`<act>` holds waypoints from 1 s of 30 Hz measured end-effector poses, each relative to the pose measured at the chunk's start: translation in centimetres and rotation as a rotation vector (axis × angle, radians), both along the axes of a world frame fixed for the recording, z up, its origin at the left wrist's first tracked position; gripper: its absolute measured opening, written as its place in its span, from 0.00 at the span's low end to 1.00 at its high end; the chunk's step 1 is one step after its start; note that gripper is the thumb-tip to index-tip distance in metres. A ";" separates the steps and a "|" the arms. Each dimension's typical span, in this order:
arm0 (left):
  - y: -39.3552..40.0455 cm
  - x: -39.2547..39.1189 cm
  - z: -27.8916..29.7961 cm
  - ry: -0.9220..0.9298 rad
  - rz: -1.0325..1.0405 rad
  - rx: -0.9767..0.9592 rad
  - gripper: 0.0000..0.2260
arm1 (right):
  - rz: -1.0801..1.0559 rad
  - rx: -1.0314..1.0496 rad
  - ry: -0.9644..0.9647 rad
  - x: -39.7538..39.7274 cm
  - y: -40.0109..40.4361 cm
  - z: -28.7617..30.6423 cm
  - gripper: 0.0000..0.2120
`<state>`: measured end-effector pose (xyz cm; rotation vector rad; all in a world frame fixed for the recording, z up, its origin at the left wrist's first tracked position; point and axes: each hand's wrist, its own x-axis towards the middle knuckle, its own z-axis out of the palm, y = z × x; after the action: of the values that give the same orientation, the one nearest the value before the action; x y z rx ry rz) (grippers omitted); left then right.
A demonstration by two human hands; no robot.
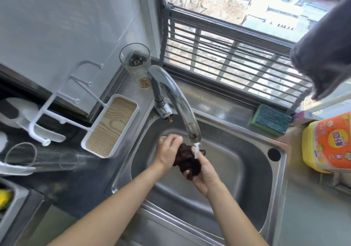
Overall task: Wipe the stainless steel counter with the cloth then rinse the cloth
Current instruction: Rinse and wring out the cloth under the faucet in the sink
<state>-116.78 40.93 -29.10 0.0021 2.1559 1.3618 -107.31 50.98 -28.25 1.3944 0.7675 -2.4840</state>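
At the stainless steel bench's (133, 86) back-left corner stands a clear plastic tumbler (135, 63), out of the splash. Over the steel sink basin (237, 162) the left hand (168, 151) and right hand (204, 171) both clutch the bunched dark brown cloth (187, 159) under the curved chrome tap (176, 97) (water running), so rinsing looks underway.
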 end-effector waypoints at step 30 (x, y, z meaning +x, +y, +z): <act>1.2 -2.8 2.4 -0.295 0.028 0.132 0.24 | 0.195 0.464 -0.070 0.7 1.4 -0.2 0.13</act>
<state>-119.54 42.16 -26.73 -0.1676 1.8260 1.4206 -106.65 52.40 -28.46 1.4446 1.4560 -2.1801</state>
